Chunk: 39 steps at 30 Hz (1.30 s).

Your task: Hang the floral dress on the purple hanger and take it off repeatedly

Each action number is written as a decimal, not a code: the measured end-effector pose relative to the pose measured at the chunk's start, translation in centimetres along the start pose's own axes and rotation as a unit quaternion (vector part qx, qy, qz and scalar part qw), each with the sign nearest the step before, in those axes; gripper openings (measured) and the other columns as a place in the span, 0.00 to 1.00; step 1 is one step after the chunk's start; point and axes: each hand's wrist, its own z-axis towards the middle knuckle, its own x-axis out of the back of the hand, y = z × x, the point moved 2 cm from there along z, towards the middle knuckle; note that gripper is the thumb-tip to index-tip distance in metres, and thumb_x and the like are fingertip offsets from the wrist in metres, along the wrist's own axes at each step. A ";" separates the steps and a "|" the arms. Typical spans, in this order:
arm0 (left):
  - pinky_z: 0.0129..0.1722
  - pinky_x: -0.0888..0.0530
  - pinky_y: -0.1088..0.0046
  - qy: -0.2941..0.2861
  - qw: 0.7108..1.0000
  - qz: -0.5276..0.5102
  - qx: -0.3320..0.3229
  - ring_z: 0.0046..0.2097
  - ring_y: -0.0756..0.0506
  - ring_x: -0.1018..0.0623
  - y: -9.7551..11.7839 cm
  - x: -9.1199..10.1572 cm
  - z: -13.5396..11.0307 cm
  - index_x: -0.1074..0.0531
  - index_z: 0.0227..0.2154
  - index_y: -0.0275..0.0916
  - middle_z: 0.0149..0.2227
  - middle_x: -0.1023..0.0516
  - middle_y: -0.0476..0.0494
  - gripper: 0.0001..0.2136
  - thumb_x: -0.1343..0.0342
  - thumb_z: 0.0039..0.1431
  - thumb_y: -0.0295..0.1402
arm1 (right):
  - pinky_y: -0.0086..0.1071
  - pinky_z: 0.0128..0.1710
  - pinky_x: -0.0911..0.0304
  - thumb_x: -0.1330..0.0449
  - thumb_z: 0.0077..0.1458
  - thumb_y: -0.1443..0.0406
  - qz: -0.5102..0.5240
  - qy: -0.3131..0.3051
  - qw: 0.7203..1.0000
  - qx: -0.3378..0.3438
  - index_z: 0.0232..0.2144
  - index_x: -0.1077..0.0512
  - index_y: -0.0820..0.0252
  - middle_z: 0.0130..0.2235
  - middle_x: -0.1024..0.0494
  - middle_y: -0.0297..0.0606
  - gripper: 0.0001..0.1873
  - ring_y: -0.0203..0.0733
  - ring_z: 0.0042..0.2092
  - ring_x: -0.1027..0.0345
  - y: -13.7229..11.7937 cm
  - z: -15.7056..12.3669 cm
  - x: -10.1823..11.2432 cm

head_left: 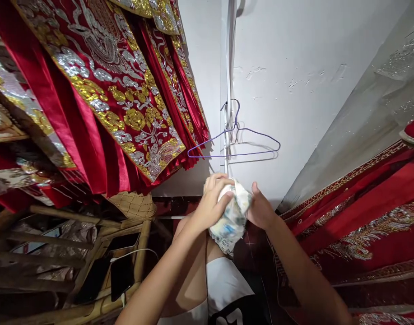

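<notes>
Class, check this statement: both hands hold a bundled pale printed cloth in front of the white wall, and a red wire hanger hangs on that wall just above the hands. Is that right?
Not quite. The wire hanger is purple-blue, not red; the red belongs to the embroidered garments beside it. The rest stands: the head view shows the left hand and right hand holding the bundled pale printed cloth before the white wall.

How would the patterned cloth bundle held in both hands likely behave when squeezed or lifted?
The patterned cloth bundle looks soft and floppy: it bunches unevenly between the left hand and right hand. Probably light, since it is held up with little apparent effort. It seems unlikely to roll or break.
</notes>
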 end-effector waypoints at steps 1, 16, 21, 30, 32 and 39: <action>0.64 0.38 0.55 0.000 0.999 -0.026 0.020 0.62 0.35 0.33 -0.8 0.3 0.0 0.27 0.51 0.47 0.58 0.30 0.37 0.15 0.47 0.66 0.45 | 0.36 0.29 0.34 0.32 0.40 0.40 -0.024 -0.021 0.999 0.003 0.30 0.22 0.58 0.27 0.23 0.40 0.28 0.47 0.32 0.28 -0.8 -0.1 0.0; 0.29 0.36 0.75 -0.311 0.932 0.110 0.150 0.28 0.47 0.30 -5.8 6.6 -2.2 0.29 0.26 0.38 0.26 0.25 0.49 0.17 0.42 0.59 0.48 | 0.35 0.36 0.39 0.43 0.54 0.64 -0.360 0.198 0.872 0.264 0.46 0.21 0.60 0.46 0.19 0.44 0.19 0.43 0.37 0.31 -5.1 9.7 6.0; 0.32 0.32 0.73 -0.283 0.933 0.177 0.135 0.29 0.45 0.26 -5.8 8.0 -2.4 0.25 0.28 0.41 0.28 0.22 0.46 0.12 0.43 0.60 0.43 | 0.34 0.34 0.43 0.47 0.58 0.65 -0.453 0.212 0.839 0.216 0.41 0.22 0.61 0.34 0.20 0.41 0.15 0.42 0.30 0.36 -4.0 11.3 9.7; 0.59 0.33 0.52 -0.057 0.946 0.320 0.000 0.42 0.35 0.21 -8.9 11.1 5.2 0.31 0.24 0.43 0.35 0.22 0.39 0.10 0.34 0.48 0.36 | 0.33 0.30 0.50 0.45 0.54 0.63 -0.556 0.265 0.755 0.222 0.21 0.33 0.57 0.20 0.36 0.32 0.11 0.38 0.27 0.44 -8.0 4.2 12.2; 0.61 0.34 0.51 -0.054 0.959 0.276 -0.022 0.47 0.33 0.22 -7.3 11.0 7.3 0.33 0.22 0.42 0.39 0.22 0.37 0.11 0.34 0.48 0.34 | 0.33 0.29 0.52 0.44 0.54 0.63 -0.565 0.282 0.743 0.220 0.19 0.37 0.57 0.19 0.39 0.31 0.13 0.38 0.26 0.47 -8.6 3.3 11.8; 0.53 0.27 0.61 0.019 0.979 0.165 -0.114 0.50 0.38 0.21 -2.4 9.8 9.9 0.25 0.34 0.39 0.47 0.19 0.39 0.02 0.41 0.58 0.31 | 0.33 0.32 0.44 0.43 0.57 0.58 -0.518 0.186 0.817 0.173 0.29 0.24 0.60 0.28 0.25 0.36 0.13 0.41 0.30 0.36 -7.5 2.0 9.7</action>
